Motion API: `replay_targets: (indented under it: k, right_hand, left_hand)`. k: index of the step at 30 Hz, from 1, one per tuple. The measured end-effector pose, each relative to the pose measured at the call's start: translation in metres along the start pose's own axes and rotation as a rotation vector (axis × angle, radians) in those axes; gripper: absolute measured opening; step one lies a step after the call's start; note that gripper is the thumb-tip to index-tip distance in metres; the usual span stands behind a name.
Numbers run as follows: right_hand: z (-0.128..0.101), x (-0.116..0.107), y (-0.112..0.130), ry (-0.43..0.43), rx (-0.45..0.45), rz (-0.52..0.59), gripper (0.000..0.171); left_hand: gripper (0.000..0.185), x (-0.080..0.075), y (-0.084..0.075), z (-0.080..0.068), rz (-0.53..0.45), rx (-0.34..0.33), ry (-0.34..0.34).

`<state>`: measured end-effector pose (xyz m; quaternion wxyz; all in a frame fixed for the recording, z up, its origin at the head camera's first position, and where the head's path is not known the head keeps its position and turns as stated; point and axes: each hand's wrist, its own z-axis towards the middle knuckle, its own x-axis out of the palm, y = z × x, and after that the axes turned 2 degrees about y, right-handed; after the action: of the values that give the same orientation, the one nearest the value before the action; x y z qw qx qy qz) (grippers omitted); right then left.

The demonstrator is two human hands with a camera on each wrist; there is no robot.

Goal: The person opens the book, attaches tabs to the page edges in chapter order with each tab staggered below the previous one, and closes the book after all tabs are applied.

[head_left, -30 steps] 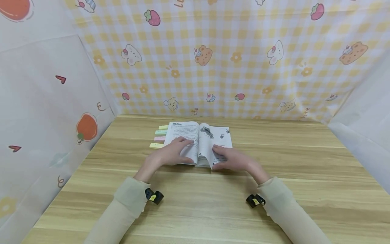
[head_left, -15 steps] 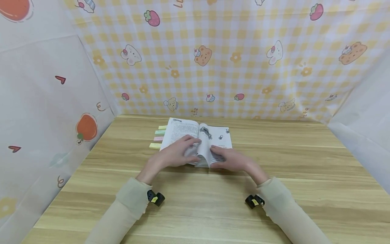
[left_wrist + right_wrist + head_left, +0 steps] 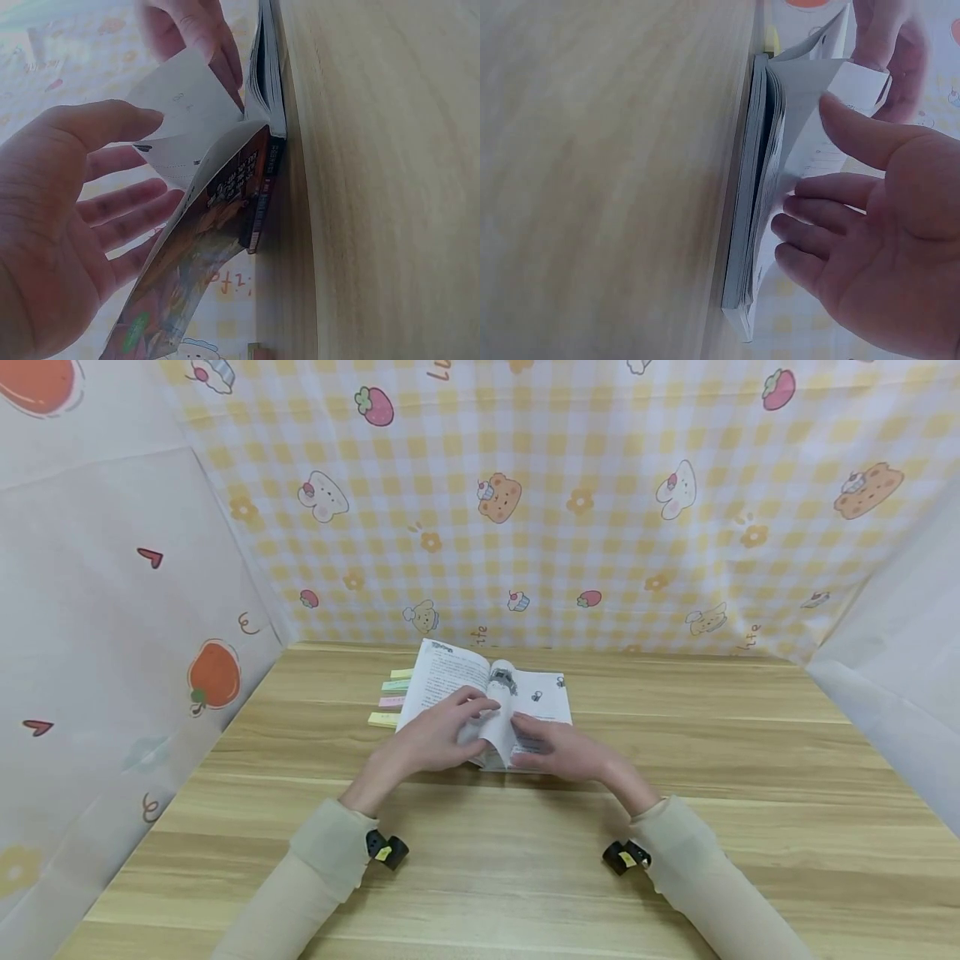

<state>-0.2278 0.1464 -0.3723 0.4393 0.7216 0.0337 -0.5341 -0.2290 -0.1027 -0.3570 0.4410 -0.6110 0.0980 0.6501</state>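
An open book (image 3: 450, 681) lies at the far side of the table, its left half raised so the picture cover (image 3: 202, 247) shows underneath in the left wrist view. One loose page (image 3: 497, 727) curls up at the middle, between the two hands. My left hand (image 3: 435, 735) pinches that page, thumb in front and fingertips hidden behind it in the left wrist view; its forearm crosses the left half. My right hand (image 3: 566, 750) rests on the right half, fingers extended with their tips against the paper and the thumb beside the curled page (image 3: 817, 120).
Yellow, green and pink sticky tabs (image 3: 392, 702) stick out past the book's left edge. The wooden table (image 3: 480, 868) stretches around it, with a checked curtain (image 3: 547, 552) behind and a white sheet (image 3: 127, 652) at the left.
My left hand has slid right to the curled page, and the book's left half has risen. The page has moved left as its curl tightened. My right hand has shifted slightly left.
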Motion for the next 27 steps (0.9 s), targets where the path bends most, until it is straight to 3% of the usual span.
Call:
replay_targets:
  k: [8,12,17,27]
  right_hand:
    - [0.002,0.0002,-0.0009,-0.168,0.006,0.041,0.069]
    - [0.0026,-0.0003,-0.0029,-0.267,-0.005,0.108,0.064]
    - [0.0036,-0.0019,-0.0025,-0.379,0.045,0.153,0.066]
    - [0.0034,-0.0035,0.0044,-0.436,0.084,0.208,0.068]
  left_hand:
    - [0.051,0.0002,0.0015,0.0003,-0.027,0.005,-0.021]
    - [0.051,0.0,0.0019,0.0013,-0.057,0.023,-0.057]
    - [0.049,-0.0004,0.0022,0.0015,-0.094,0.044,-0.107]
    - [0.045,0.0,0.0044,0.0025,-0.148,0.09,-0.157]
